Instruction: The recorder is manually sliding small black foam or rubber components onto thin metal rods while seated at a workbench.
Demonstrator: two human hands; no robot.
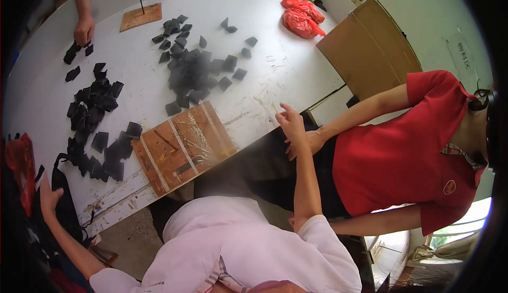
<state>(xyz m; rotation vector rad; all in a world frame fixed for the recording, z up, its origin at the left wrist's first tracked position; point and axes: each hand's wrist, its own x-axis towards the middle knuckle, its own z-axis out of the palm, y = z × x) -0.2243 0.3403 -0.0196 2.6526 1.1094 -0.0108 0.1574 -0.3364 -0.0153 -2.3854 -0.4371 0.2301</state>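
Observation:
My left hand (51, 197) is open, its thumb apart from the fingers, beside a black bag-like bundle with straps (64, 192) at the table's left end. My right hand (292, 124) is raised over the table's near edge. A short, pale, stick-like piece (275, 108) shows at its fingertips, apparently pinched there. Between my hands lies a worn brown wooden board (180, 147) with pale strips and whitish smears. Folded black pieces (95, 108) form a heap at the left, and a similar black pile (190, 71) lies beyond the board.
A co-worker in a red shirt (391, 155) stands close on the right, one hand near my right wrist. Across the table, another person's hand (83, 30) touches black pieces near a small board with an upright spike (141, 17). Red plastic bags (301, 19) and a cardboard box (370, 47) stand far right.

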